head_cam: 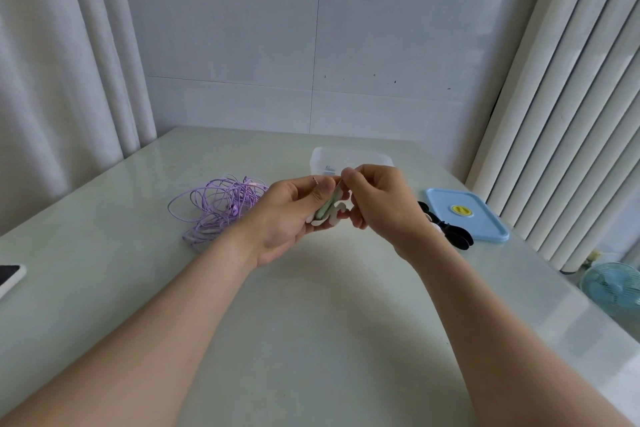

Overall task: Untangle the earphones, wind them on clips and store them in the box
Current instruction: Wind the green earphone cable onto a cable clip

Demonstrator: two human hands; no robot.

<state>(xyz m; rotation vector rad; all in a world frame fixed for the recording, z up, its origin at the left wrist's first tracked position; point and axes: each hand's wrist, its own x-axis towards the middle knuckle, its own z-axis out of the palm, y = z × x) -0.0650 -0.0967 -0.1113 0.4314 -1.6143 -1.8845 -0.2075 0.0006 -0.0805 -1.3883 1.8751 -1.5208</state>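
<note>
My left hand (pixel 294 215) grips a white winding clip (pixel 334 215) with pale green earphone cable wrapped on it. My right hand (pixel 377 201) pinches the thin end of that cable at the clip's top, just above the table. A tangled heap of purple earphones (pixel 218 208) lies on the table to the left of my hands. Behind my hands stands the clear plastic box (pixel 349 158), open, with a small dark item inside. Its blue lid (pixel 464 213) lies flat to the right.
Black clips (pixel 457 236) and a pinkish one lie beside the blue lid, partly hidden by my right wrist. A phone (pixel 8 276) sits at the left table edge. A small blue fan (pixel 613 288) stands off the table's right side. Curtains hang on both sides.
</note>
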